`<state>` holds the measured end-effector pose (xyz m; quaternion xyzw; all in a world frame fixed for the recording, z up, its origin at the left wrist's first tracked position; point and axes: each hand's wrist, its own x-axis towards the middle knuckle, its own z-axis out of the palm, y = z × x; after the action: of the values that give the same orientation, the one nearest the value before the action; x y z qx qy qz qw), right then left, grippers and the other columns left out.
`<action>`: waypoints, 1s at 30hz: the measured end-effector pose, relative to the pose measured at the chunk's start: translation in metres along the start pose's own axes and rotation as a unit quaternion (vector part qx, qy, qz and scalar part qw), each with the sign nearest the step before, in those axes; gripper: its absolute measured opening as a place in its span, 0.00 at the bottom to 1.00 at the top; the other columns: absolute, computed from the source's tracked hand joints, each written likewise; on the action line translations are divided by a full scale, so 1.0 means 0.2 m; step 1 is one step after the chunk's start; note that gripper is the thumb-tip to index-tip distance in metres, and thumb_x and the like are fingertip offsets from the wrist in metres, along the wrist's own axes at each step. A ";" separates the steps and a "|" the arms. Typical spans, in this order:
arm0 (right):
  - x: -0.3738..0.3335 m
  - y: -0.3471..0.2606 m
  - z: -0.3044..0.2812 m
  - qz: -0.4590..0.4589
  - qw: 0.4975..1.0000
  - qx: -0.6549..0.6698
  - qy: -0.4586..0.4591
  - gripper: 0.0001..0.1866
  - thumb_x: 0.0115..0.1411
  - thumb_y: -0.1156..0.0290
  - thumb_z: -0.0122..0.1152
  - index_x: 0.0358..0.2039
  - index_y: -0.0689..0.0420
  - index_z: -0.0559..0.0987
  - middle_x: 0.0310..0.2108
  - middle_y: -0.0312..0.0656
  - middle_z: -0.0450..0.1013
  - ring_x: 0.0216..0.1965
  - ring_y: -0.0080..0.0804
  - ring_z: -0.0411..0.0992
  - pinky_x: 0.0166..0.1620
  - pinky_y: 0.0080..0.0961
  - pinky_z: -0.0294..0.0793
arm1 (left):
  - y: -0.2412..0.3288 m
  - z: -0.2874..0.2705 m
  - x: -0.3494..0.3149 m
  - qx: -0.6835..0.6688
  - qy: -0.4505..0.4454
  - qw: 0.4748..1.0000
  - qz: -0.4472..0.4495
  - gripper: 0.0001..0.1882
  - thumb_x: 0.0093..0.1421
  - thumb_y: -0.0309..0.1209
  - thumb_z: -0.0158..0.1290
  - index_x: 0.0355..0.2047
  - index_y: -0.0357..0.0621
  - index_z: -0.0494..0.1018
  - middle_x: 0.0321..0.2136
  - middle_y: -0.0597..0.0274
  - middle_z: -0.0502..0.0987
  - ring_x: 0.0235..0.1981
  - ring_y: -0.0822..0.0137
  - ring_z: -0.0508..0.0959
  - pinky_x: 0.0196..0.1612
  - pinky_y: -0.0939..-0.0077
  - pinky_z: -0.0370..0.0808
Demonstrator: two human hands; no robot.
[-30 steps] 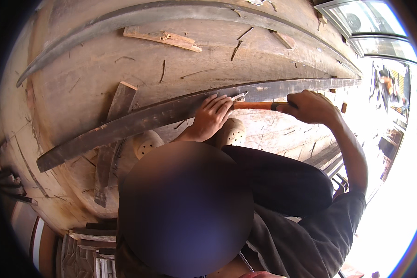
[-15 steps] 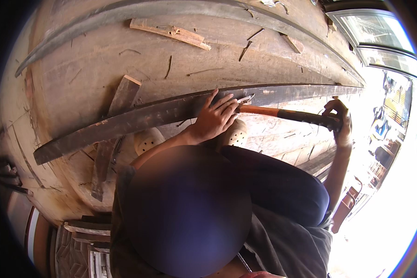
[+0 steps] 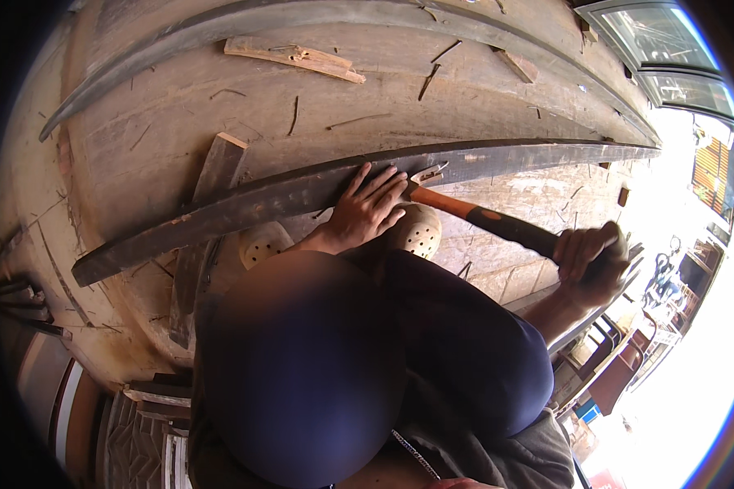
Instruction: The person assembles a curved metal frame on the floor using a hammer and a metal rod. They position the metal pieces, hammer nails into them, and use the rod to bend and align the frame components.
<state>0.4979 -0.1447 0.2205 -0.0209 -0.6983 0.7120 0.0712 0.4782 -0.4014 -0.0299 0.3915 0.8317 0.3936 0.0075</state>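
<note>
Your knees: they fill the low middle of the view in dark trousers [image 3: 465, 350], and you bend over the wood.
Your shoes: two pale shoes with little holes [image 3: 416, 231] peek out just under your left hand.
Your right hand [image 3: 589, 259]: it is shut tight around the dark end of the hammer handle, off to the right, well apart from the hammer's head.
The hammer [image 3: 485, 220]: it has an orange and black handle that slants up to the left. Its metal claw head [image 3: 429, 174] sits at the long dark plank, just beside your left fingertips.
Your left hand [image 3: 367, 210]: it lies flat and open, fingers spread, pressing on the long dark plank. It grips nothing.
The long dark plank [image 3: 285, 196]: it curves across the view from low left to far right, and it rests on the big rounded wooden hull [image 3: 155, 138].
Short board [image 3: 212, 183]: it pokes out from under the plank, tilted, left of your hand.
Far scraps: a broken wood strip [image 3: 298, 59] and thin splinters lie higher up on the hull.
Farthest: a second dark curved plank [image 3: 318, 12] runs along the top.
</note>
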 end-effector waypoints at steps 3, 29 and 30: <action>-0.08 -0.02 0.11 -0.017 0.999 -0.022 0.043 0.31 0.58 0.42 0.60 0.21 0.61 0.68 0.09 0.35 0.62 0.10 0.27 0.65 0.17 0.25 0.66 | 0.00 0.03 -0.05 0.002 -0.004 1.000 0.016 0.24 0.62 0.39 0.52 0.55 0.36 0.69 0.55 0.55 0.73 0.61 0.60 0.68 0.66 0.51 0.54; 0.35 0.13 -0.20 -0.309 0.730 -0.609 0.002 0.10 0.52 0.68 0.70 0.22 0.59 0.78 0.14 0.35 0.69 0.14 0.24 0.67 0.19 0.20 0.65 | 0.02 -0.06 0.18 -0.047 -0.004 0.999 0.016 0.34 0.55 0.42 0.59 0.57 0.37 0.64 0.54 0.50 0.70 0.55 0.51 0.70 0.58 0.53 0.67; 0.37 0.13 -0.22 -0.300 0.730 -0.614 -0.013 0.10 0.52 0.69 0.70 0.22 0.59 0.78 0.14 0.35 0.69 0.14 0.24 0.67 0.19 0.20 0.65 | 0.03 0.00 0.21 -0.076 -0.009 0.997 0.024 0.31 0.55 0.34 0.60 0.56 0.36 0.65 0.53 0.51 0.71 0.53 0.52 0.71 0.57 0.56 0.69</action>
<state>0.4293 -0.0915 0.1986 0.1592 -0.9541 0.0698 0.2438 0.4534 -0.3722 -0.0138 0.4133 0.7897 0.4520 0.0353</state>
